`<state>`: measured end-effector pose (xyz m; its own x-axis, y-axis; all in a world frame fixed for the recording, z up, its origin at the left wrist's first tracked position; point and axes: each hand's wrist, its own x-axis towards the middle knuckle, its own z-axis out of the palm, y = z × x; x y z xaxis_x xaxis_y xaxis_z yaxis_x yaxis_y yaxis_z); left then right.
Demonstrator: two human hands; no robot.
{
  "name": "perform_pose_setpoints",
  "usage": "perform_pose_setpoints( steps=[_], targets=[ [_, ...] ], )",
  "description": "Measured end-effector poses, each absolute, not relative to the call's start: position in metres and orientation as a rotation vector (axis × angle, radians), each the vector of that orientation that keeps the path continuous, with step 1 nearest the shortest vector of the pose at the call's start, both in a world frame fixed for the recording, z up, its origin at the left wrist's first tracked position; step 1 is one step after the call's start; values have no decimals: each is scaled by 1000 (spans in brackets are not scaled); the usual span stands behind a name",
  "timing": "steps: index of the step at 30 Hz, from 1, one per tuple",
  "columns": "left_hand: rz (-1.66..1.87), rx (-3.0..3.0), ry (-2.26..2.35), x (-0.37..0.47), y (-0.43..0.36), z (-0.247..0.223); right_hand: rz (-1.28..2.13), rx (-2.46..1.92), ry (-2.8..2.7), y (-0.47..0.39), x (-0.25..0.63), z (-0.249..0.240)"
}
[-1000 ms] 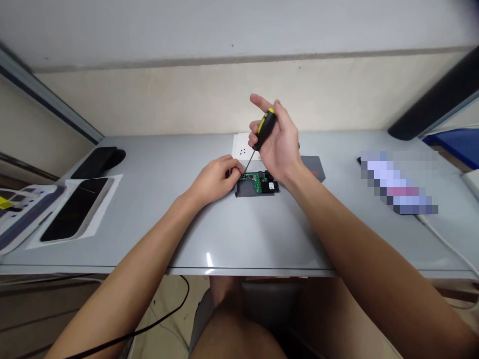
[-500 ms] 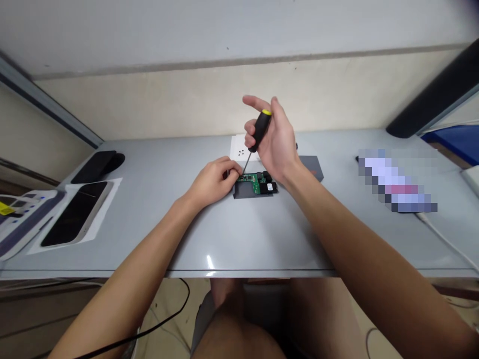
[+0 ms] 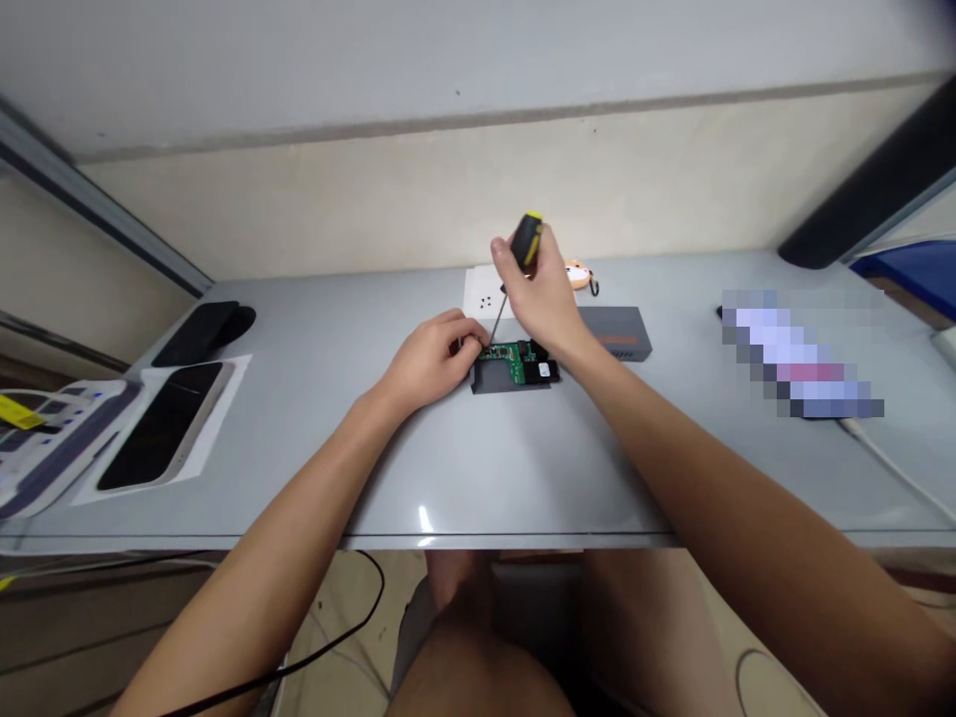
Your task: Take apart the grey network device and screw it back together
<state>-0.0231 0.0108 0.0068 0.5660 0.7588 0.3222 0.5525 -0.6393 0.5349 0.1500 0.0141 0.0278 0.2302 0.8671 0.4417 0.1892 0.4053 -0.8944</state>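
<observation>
Grey desk (image 3: 515, 478), part-hidden screwdriver (image 3: 527, 240), part-covered circuit board (image 3: 518, 366)

1 PCB (image 3: 517, 366), 1 scrwdrvr (image 3: 527, 239)

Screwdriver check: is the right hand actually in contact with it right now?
Touching. The head view shows it plainly: the right hand grips the screwdriver, its black-and-yellow handle held between thumb and fingers.
</observation>
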Motion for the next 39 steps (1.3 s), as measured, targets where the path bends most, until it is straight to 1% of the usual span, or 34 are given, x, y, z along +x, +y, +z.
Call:
perform_pose_setpoints(
  steps=[4,7,9,13,17,20,22,27,30,33,36,39],
  targets=[
    [749,2437,1059,-24,11,8,625,-1018,-1326,17,141,25],
    [724,2445,1060,-25,12,9,703,-872,-1292,16,140,40],
    [708,2441,1054,-25,12,10,677,-822,-1289,10,147,56],
    [621,2358,1001,-32,11,16,478,-1057,-1474,-17,184,79],
    [456,2198,949,-45,9,26,286,-1446,-1922,-47,236,74],
    [356,2211,897,-49,7,31,302,-1776,-2195,-63,271,62],
    [353,2239,890,-48,6,31,342,-1879,-2281,-69,289,59],
    [427,2180,899,-42,8,24,495,-1880,-2246,-67,303,74],
    [457,2169,910,-41,9,21,640,-1792,-2257,-60,295,82],
    [476,2166,952,-39,9,19,717,-1688,-2269,-56,280,81],
    [508,2163,1012,-34,7,17,704,-1628,-2329,-59,261,75],
    [543,2170,1028,-29,5,14,606,-1651,-2408,-65,246,70]
  ],
)
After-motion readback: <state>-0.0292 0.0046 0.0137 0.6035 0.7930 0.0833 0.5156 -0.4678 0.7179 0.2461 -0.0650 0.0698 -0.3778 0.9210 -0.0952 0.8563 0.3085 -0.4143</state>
